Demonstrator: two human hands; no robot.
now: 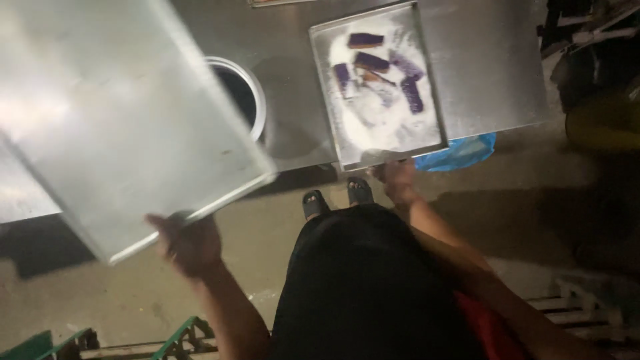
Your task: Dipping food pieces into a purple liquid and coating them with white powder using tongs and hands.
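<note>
Item 1: empty metal tray [127, 127]. Large, flat, bare sheet metal with a low raised rim, held tilted in the air over the left end of the steel worktop [487, 73], partly above the round opening [248, 93] sunk in it. Judged stiff, moderately light for its size but awkward, smooth and likely slippery; best gripped at the rim, near the middle of an edge or a corner, to keep it from swinging.

Item 2: floured tray [327, 87]. Same make, lying flat on the worktop, its near edge just over the worktop's front edge. Carries a white powder dusting and several purple pieces [371, 63]; these look soft and loose, so the tray wants level handling, taken by the near rim.

Item 3: left hand [190, 243]. Clenched on the lower edge of the empty tray, fingers curled under the rim; it bears the tray alone.

Item 4: right hand [398, 179]. At the near rim of the floured tray, fingers bent and touching it; whether it truly grips cannot be told.

Also present: blue bag [460, 152] under the worktop edge, concrete floor [520, 200], green frame [180, 337].
</note>
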